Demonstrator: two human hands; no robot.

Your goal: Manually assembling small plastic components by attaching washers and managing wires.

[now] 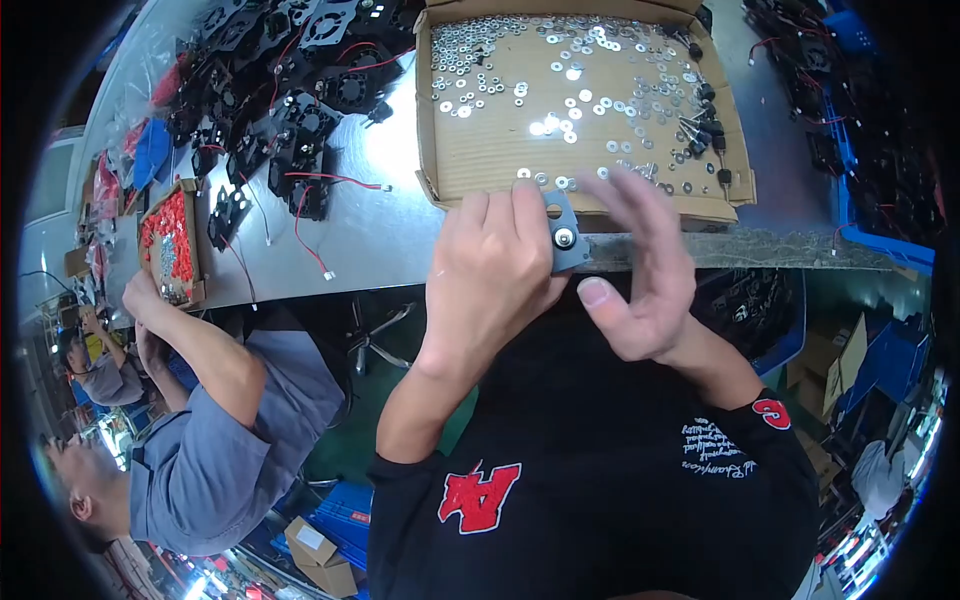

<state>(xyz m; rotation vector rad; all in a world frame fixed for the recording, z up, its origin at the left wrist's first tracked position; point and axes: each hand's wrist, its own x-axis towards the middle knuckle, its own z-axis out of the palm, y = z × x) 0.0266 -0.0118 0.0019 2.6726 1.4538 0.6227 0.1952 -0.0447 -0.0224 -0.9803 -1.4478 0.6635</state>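
Observation:
My left hand (490, 255) is closed round a grey metal bracket (568, 222), just off the table's front edge. A round bright fastener (564, 238) sits in the bracket's face, and a hole shows above it. Most of the bracket is hidden behind my fingers. To its right my right hand (645, 270) is apart from the bracket, thumb and fingers spread, with nothing between them; its fingertips are smeared by motion. Just beyond both hands stands a shallow cardboard box (580, 205) with loose washers (585, 95), nuts (465, 50) and several black-headed screws (705, 130).
Black fan assemblies (310, 120) with red wires lie heaped on the metal table (365, 245) at left. More black parts fill a blue bin (845, 170) at right. A co-worker (215, 420) sits at left, one hand at a small box of red parts (172, 240).

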